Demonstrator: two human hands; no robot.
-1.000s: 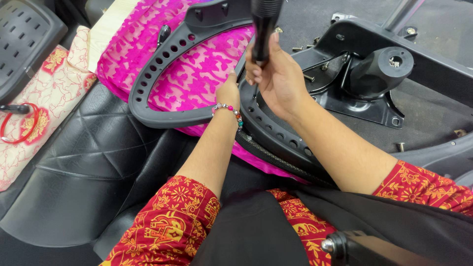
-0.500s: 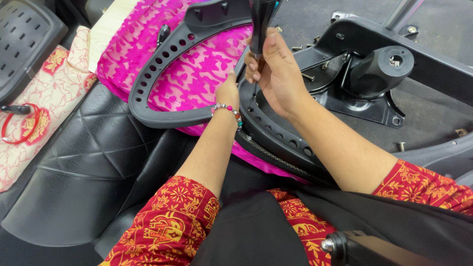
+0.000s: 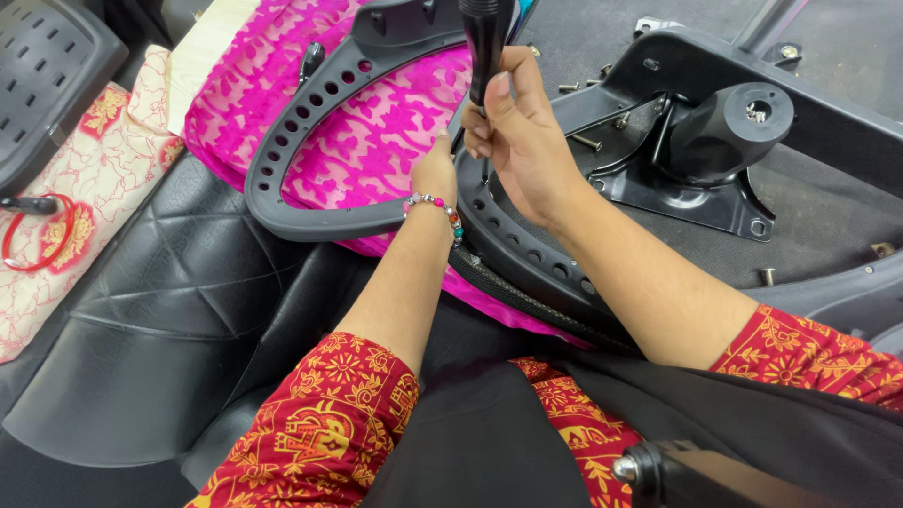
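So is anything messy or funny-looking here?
Yes: loose screws lie scattered on the dark mat beside the black bracket, not gathered up. The right hand holds a screwdriver; the left hand steadies the grey frame.

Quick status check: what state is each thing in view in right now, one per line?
Right hand: gripping the screwdriver.
Screwdriver: upright, tip down at the frame.
Left hand: resting on the frame.
Frame: lying flat over pink cloth.
Chair mechanism: lying on the floor, unattached.
Screws: loose, scattered.
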